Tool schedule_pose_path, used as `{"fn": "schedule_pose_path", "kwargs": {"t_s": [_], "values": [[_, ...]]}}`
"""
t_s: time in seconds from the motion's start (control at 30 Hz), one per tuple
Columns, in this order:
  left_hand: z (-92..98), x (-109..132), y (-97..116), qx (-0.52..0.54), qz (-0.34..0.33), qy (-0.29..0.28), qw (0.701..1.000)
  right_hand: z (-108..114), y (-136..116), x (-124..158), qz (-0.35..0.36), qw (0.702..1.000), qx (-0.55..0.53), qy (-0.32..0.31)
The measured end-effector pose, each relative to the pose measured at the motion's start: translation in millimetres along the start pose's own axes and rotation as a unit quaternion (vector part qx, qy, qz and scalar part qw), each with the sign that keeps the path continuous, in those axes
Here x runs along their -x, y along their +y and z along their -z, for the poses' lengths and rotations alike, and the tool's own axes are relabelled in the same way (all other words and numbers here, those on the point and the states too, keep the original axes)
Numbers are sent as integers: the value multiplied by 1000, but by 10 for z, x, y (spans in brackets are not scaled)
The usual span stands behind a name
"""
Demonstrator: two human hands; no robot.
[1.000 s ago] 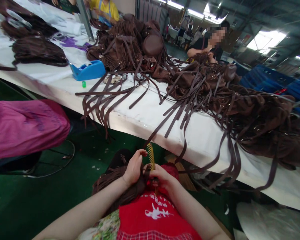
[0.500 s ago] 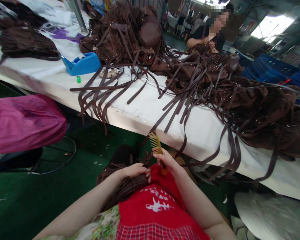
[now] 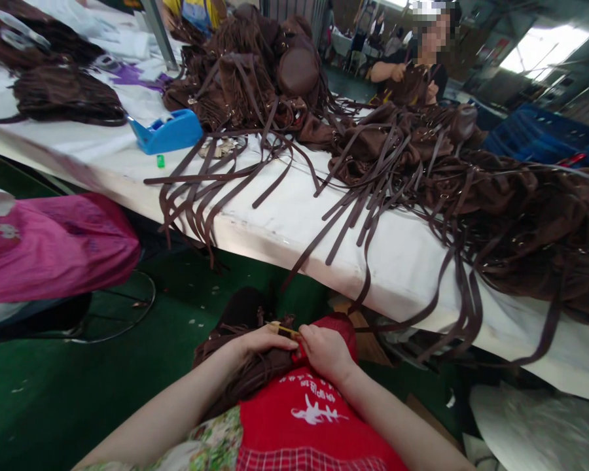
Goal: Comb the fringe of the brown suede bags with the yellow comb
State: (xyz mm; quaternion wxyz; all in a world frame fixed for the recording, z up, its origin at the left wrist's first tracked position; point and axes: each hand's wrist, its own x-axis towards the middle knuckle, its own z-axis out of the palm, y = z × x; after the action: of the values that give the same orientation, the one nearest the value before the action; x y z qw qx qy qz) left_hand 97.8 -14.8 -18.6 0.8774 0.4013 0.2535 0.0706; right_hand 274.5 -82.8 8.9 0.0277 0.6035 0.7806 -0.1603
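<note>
A dark brown fringed bag (image 3: 245, 379) lies in my lap, partly under my left forearm. My left hand (image 3: 269, 340) is closed at the bag's upper edge, on its brown material. My right hand (image 3: 321, 347) is wrapped round a yellow comb (image 3: 288, 331). Only a thin edge of the comb shows between the two hands, turned flat, close to my left fingers. My right hand rests in front of the red apron (image 3: 319, 399).
A white table (image 3: 285, 229) runs across, with piled brown bags (image 3: 383, 140) and straps hanging over its edge. On it stand a blue tape dispenser (image 3: 169, 134) and a small green object (image 3: 160, 161). A person in pink (image 3: 73, 245) sits left; another person stands behind the table.
My right hand has come down and left with the comb, which was upright with its teeth showing and now lies flat by my left hand. The person behind the table has raised a brown item.
</note>
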Motion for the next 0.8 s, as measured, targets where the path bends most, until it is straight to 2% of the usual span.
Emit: {"fn": "schedule_pose_path", "kwargs": {"t_s": [0.13,0.27,0.33,0.4,0.47,0.53,0.6,0.7,0.73,0.8], "values": [[-1,-36,-20,-44,-18,-39,998,-193,136,-68,-43,999,1,-27],[-28,-51,-53,-58,-32,-36,997,-465,480,-103,-135,988,-33,-71],[-39,-51,-62,-63,-38,-36,997,-510,648,-80,-166,983,-39,-74],[-44,-56,-65,-55,-36,-31,997,-462,727,-38,-178,981,-59,-47],[-42,-70,-61,-37,-26,-27,999,-348,680,6,-160,981,-109,7],[-41,-87,-54,-24,-17,-17,999,-231,527,43,-108,979,-167,50],[-45,-97,-47,-34,-12,-11,999,-184,333,74,-64,981,-176,51],[-63,-98,-42,-64,-17,-24,998,-343,151,100,-66,991,-112,-8],[-66,-100,-41,-65,-20,-27,997,-448,152,93,-77,992,-94,-31],[-58,-106,-24,-65,-24,-16,997,-683,252,41,-110,989,-91,-34]]}}
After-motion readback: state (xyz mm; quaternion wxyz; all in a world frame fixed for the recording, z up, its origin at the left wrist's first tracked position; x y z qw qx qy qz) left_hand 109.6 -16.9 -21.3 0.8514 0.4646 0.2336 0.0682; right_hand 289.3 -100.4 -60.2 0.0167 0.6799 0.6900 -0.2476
